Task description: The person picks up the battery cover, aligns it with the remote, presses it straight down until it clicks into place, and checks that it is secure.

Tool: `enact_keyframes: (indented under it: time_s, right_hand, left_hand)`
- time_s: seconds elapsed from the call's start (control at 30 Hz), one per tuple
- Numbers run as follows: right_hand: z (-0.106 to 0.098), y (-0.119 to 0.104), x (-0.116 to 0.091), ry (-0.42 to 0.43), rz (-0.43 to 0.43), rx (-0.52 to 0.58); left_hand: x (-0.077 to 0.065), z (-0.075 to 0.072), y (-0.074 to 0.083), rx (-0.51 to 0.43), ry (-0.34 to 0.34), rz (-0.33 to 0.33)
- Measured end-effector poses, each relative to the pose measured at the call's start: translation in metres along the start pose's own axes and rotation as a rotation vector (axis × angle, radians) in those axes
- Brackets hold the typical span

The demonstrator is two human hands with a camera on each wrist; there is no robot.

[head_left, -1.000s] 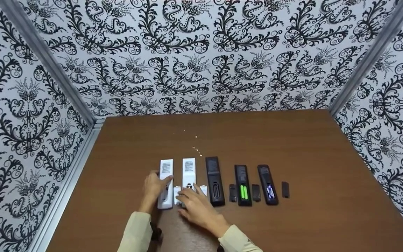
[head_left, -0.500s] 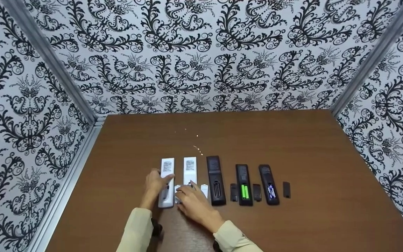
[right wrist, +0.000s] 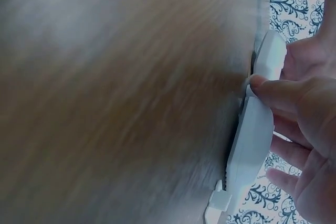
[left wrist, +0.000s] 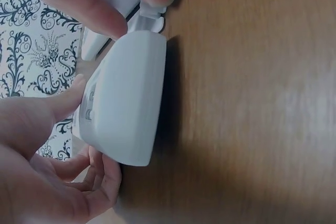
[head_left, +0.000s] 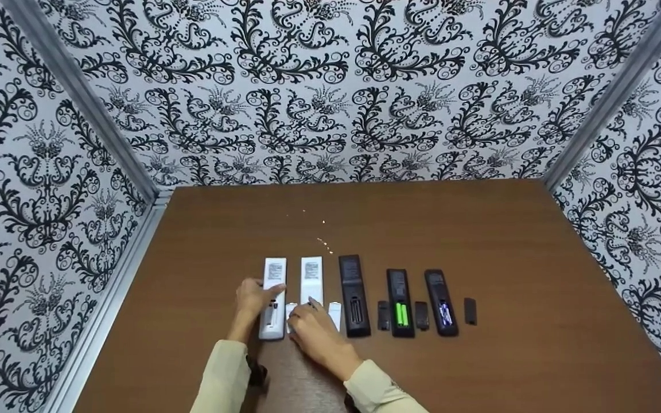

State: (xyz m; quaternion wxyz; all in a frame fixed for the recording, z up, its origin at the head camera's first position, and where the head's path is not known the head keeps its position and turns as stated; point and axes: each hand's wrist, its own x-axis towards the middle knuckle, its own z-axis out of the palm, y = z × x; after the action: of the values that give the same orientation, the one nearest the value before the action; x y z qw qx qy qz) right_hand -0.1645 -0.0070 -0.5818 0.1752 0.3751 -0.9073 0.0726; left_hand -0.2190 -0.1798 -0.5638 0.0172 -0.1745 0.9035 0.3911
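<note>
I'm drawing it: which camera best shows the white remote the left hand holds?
Head view: the white remote shows full length, battery slot included. Left wrist shows mostly its near end; right wrist, that end smaller.

A: The enclosure?
B: Patterned walls (head_left: pixel 353 103), white with black scrollwork; a grey metal post (head_left: pixel 81 100) at the left corner, a second post (head_left: pixel 611 94) at the right. A metal rail (head_left: pixel 112 301) borders the left side of the brown table (head_left: pixel 451 229).
A: And the bright specks (head_left: pixel 326 245) toward its far side?
B: Small and scattered; flecks or reflections, indistinguishable here.
A: The dark objects?
B: Three black remotes, backs upward, compartments exposed. Leftmost remote (head_left: pixel 349 269): contents unclear. Middle remote (head_left: pixel 396 282): two green batteries (head_left: pixel 402 315). Rightmost remote (head_left: pixel 435 287), slightly slanted: blue batteries (head_left: pixel 444 314).
A: Their covers?
B: One black cover (head_left: pixel 384 316) lies left of the middle remote, another cover (head_left: pixel 421 316) right of it; a third cover (head_left: pixel 470 311) lies outermost, right of the rightmost remote.
</note>
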Motion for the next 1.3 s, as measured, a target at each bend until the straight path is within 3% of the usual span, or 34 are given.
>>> enact_keyframes:
  time_s: [0.23, 0.4, 0.5, 0.67, 0.8, 0.9, 1.13, 1.3]
  right_hand:
    - [0.005, -0.002, 0.001, 0.036, -0.022, -0.072]
    - [0.003, -0.004, 0.003, 0.048, -0.005, -0.038]
    - [-0.001, -0.004, 0.005, 0.036, 0.019, 0.004]
    - [-0.009, -0.005, 0.008, 0.045, 0.053, 0.055]
    - [-0.011, -0.006, 0.009, 0.094, 0.064, 0.193]
    - [-0.012, -0.009, 0.010, 0.101, 0.091, 0.346]
    - [-0.013, -0.012, 0.012, 0.114, 0.199, 0.580]
    - [-0.012, -0.013, 0.013, 0.121, 0.204, 0.672]
  left_hand:
    - [0.004, -0.003, -0.004, -0.009, 0.005, 0.013]
    - [0.006, -0.007, -0.009, -0.053, 0.018, 0.014]
    - [0.009, -0.008, -0.010, -0.144, 0.014, -0.011]
    - [0.010, -0.007, -0.017, -0.395, -0.031, -0.117]
    - [0.011, -0.007, -0.021, -0.485, -0.084, -0.173]
    - [0.010, -0.008, -0.022, -0.494, -0.115, -0.197]
    - [0.010, -0.009, -0.021, -0.482, -0.140, -0.182]
    - [0.008, -0.007, -0.021, -0.466, -0.142, -0.177]
